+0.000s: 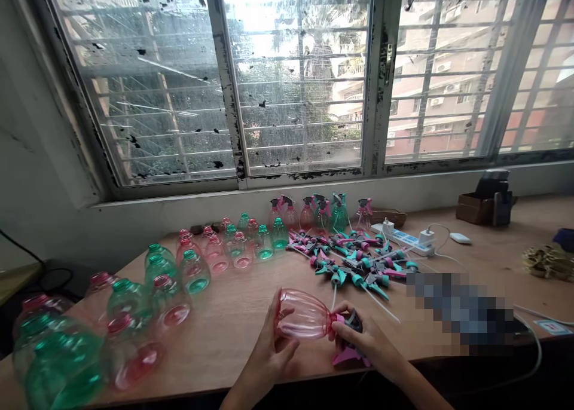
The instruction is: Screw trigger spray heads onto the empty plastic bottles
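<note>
My left hand (273, 344) is wrapped round the base of a clear pink bottle (305, 315), which lies sideways above the table's front edge with its neck to the right. At that neck, my right hand (359, 338) grips a pink and black spray head (352, 353). The head's collar meets the bottle's mouth; whether it is threaded on, I cannot tell. Just beyond my hands lies a heap of loose spray heads (354, 257) in pink, green and black, several with white tubes.
Open pink and green bottles (195, 272) stand in rows along the left. Bottles with spray heads (307, 213) line the windowsill wall. At the right are a power strip (408, 241), a white charger cable, a brown box (475, 208) and a blurred-out object (466, 314).
</note>
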{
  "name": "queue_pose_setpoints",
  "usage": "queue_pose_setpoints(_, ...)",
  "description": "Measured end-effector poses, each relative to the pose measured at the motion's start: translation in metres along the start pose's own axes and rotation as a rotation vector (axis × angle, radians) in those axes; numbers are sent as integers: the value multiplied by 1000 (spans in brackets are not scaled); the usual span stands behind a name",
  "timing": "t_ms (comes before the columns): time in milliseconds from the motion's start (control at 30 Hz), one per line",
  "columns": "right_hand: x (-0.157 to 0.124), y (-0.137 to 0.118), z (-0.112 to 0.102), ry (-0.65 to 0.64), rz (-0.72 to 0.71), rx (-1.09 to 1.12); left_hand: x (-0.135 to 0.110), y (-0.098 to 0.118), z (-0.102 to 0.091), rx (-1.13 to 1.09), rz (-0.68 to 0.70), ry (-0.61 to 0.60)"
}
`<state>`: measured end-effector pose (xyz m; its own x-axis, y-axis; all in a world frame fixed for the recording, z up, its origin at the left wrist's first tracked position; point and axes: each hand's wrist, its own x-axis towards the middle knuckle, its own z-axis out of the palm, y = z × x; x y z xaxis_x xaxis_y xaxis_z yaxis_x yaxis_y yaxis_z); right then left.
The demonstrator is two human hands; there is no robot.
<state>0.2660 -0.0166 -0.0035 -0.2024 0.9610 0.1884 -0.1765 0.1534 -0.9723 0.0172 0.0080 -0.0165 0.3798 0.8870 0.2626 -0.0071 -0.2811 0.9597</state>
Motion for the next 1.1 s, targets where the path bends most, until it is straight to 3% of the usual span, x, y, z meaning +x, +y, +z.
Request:
queue_pose_setpoints(333,1,-2,1,-4,12,1,0,19,7,-72,-31,-25)
queue_pose_setpoints(600,1,-4,1,-5,7,-30,-1,-1,3,62,86,37)
queue_pose_setpoints(933,3,6,-3,-28,66,26,-3,18,3,-20,-51,30)
queue_pose_setpoints(1100,2,5,-2,18,83,60,-2,15,4,165,145,64)
